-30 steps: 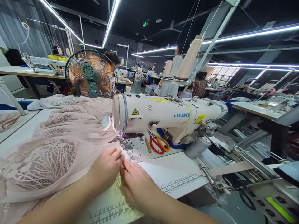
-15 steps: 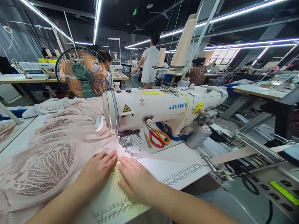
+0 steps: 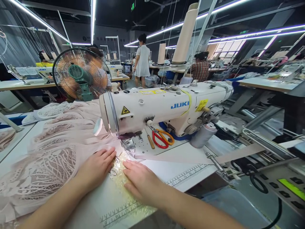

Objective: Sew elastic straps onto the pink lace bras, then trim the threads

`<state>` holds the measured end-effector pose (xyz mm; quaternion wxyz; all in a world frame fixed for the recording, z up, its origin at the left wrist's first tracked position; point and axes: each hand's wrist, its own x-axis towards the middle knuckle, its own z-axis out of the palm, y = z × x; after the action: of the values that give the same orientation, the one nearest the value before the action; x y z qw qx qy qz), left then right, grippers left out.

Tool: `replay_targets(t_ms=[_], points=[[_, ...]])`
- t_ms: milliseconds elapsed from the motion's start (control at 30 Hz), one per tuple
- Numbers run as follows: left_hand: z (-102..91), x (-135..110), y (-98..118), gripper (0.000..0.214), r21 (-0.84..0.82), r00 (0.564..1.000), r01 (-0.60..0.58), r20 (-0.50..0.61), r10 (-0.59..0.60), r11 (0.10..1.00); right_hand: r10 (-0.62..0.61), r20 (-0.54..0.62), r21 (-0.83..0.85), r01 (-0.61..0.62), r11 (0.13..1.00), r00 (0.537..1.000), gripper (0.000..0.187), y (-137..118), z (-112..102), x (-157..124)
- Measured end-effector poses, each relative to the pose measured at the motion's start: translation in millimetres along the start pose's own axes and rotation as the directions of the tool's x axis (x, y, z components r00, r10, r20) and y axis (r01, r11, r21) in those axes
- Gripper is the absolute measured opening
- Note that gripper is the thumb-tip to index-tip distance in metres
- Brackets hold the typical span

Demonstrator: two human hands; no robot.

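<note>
Pale pink lace fabric point(image 3: 90, 143) lies bunched under the needle end of a white sewing machine point(image 3: 143, 108) and spreads left over the table. My left hand point(image 3: 100, 165) rests flat on the fabric's edge, its fingers stretched toward the metal presser foot point(image 3: 128, 145). On the other side of a shiny, yellowish clear-covered strip point(image 3: 119, 171), my right hand point(image 3: 140, 179) lies with its fingers extended, fingertips just short of the foot. A pink band point(image 3: 171, 158) runs from the foot to the right. What lies beneath my palms is hidden.
Red-and-orange-handled scissors point(image 3: 163, 138) and a wooden-handled tool point(image 3: 150, 141) lie on the machine bed. A grey thread cone point(image 3: 203, 135) stands at right. Printed rulers point(image 3: 190, 175) mark the table. Behind are a large fan point(image 3: 82, 74) and several people.
My hands have drawn apart slightly, the left moving left, showing more of the shiny strip between them. The view has shifted a little. A person in the background has moved.
</note>
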<state>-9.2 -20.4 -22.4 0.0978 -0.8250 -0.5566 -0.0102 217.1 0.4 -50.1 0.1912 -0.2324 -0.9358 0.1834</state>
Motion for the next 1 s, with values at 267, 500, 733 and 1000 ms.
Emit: replay_targets(t_ms=[267, 500, 733, 1000], points=[[4.4, 9.6, -8.6, 0.042, 0.088, 0.997, 0.062, 0.032, -0.066, 0.994, -0.039, -0.075, -0.012, 0.039, 0.999, 0.996, 0.028, 6.5, 2.0, 4.1], [-7.4, 6.2, 2.8, 0.042, 0.109, 0.989, 0.132, 0.058, -0.139, 0.985, -0.167, -0.26, -0.115, 0.142, 0.983, 0.951, 0.02, -33.3, 23.9, 0.5], [-25.1, -84.2, 2.5, 0.042, 0.242, 0.972, 0.236, -0.051, -0.231, 0.941, -0.286, -0.219, -0.307, 0.212, 0.928, 0.933, 0.018, -99.7, 102.4, -2.8], [-12.0, -186.7, -47.7, 0.043, 0.329, 0.914, 0.392, -0.033, -0.405, 0.859, -0.255, -0.16, -0.256, 0.21, 0.944, 0.953, 0.016, -100.6, 72.3, -6.2]])
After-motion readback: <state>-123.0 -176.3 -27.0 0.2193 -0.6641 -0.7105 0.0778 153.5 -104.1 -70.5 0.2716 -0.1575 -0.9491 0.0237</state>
